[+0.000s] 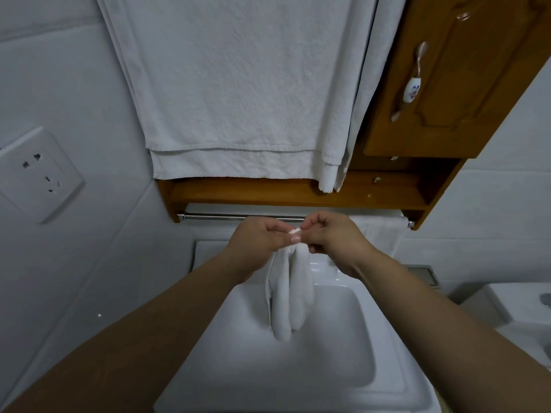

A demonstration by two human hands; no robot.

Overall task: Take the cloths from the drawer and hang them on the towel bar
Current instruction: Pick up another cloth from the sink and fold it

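A small white cloth [290, 290] hangs bunched over the sink, pinched at its top edge by both hands. My left hand [262, 235] grips it from the left and my right hand [334, 236] from the right, fingertips almost touching. Both hands sit just below and in front of the chrome towel bar [238, 216], which runs under the wooden shelf. Another white cloth [378, 229] is draped over the right end of the bar. No drawer is in view.
A large white towel [238, 93] hangs above, covering the wall over the wooden shelf [298, 193]. A wooden cabinet door [447, 79] with a handle is at upper right. A white sink [298, 353] lies below. A wall socket [38, 174] is on the left, a toilet [518, 308] on the right.
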